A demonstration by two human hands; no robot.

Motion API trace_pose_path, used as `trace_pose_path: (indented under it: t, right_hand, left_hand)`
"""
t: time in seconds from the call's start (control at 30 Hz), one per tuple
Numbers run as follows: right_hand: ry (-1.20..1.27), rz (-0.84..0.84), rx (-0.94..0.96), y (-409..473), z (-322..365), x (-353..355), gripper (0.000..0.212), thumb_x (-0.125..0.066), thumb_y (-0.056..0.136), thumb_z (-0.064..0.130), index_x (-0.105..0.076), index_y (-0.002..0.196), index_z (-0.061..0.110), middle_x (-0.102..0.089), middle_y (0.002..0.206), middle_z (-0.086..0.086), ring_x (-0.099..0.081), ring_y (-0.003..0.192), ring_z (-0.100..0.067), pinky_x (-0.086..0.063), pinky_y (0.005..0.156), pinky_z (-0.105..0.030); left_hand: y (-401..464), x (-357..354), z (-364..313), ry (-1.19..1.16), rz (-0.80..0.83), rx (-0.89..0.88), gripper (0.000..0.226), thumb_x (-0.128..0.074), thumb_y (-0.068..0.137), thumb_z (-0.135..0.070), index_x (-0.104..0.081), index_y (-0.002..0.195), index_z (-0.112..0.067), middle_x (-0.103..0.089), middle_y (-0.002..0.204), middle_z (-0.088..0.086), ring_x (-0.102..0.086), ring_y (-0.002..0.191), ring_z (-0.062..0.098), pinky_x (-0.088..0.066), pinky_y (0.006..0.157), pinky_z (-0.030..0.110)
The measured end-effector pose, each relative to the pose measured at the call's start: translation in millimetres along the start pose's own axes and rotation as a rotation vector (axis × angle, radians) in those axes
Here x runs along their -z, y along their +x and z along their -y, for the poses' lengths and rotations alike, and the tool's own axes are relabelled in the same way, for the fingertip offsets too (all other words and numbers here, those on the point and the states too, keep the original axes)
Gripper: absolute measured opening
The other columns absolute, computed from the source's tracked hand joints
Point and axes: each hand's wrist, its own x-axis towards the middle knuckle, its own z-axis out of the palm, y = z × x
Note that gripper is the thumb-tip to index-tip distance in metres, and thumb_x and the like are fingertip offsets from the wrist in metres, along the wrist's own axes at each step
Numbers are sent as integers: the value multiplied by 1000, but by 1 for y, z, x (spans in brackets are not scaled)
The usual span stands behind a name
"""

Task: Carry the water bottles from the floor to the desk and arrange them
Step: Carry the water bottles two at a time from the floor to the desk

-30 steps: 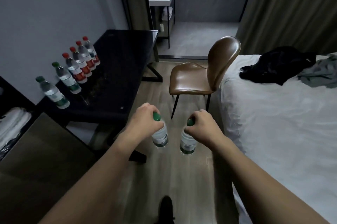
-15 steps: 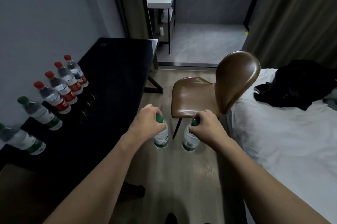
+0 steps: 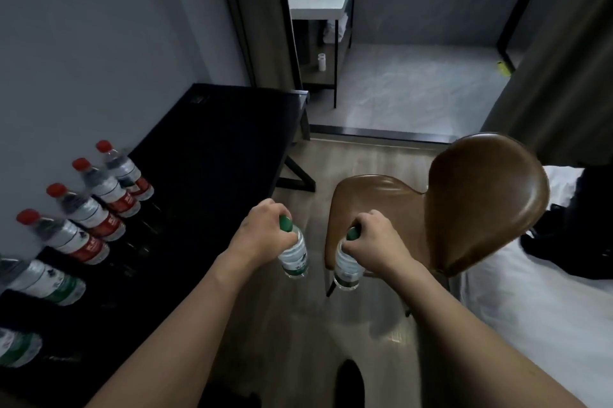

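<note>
Desk (image 3: 212,155): the black desk stood along the grey wall at the left, with most of its top bare toward the far end.
Row already placed: six bottles stood upright on the desk in a line beside the wall, so by my reading a good part of the carrying was done.
Red-capped bottles (image 3: 99,190): four of them, clear with red labels, made up the far part of the row, each just beside the next.
Green-labelled bottles (image 3: 49,281): two stood at the near end, cut off by the picture's edge and blurred.
Bottles in transit: two more hung upright over the wooden floor, between the desk and the brown chair (image 3: 464,208), not yet over the desktop.
Left hand (image 3: 262,231): its fingers were curled round the neck of a green-capped bottle (image 3: 293,256).
Right hand (image 3: 378,243): it gripped the second green-capped bottle (image 3: 346,266) the same way.
Remaining: setting this pair into the row; whether more waited on the floor could not be told.
</note>
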Motion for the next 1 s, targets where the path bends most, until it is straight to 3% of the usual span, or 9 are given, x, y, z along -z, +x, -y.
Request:
trace_pose_path:
  t: [0.23, 0.4, 0.7, 0.83, 1.0]
  right_hand:
    - [-3, 22, 53, 100, 9, 22, 20, -69, 75, 29, -59, 86, 15, -46, 91, 0, -55, 83, -25, -50, 75, -38]
    - [-13, 34, 74, 162, 23, 24, 24, -68, 75, 28, -62, 93, 12, -48, 95, -3, -55, 90, -27, -49, 84, -40]
    - [-26, 38, 68, 257, 68, 6, 21, -66, 73, 26, -61, 92, 18, -47, 94, 1, -55, 84, -22, -44, 72, -30]
    - [-11, 58, 114, 291, 93, -5, 19, -68, 75, 23, -60, 92, 20, -46, 94, 3, -54, 82, -18, -49, 72, -30]
    - [-47, 91, 217, 323, 135, -21, 11, -66, 76, 20, -57, 82, 22, -44, 89, 4, -49, 72, -11, -38, 61, -24]
  left_hand:
    - [81, 16, -9, -9, -80, 41, 15, -70, 73, -24, -66, 87, -21, -54, 92, -8, -58, 79, 10, -52, 66, 26]
    - [135, 25, 1, -17, -71, 64, 14, -69, 72, -26, -66, 86, -23, -54, 92, -10, -58, 79, 8, -51, 65, 24]
    - [224, 61, 41, -18, -64, 45, 17, -68, 72, -26, -65, 88, -24, -53, 92, -10, -57, 79, 7, -53, 66, 25]
    - [252, 81, 59, -40, -115, 71, 18, -69, 71, -25, -65, 89, -24, -53, 92, -11, -57, 79, 6, -52, 66, 24]
    - [263, 104, 87, -63, -196, 153, 19, -69, 71, -25, -65, 90, -23, -53, 93, -11, -57, 81, 7, -53, 67, 25]
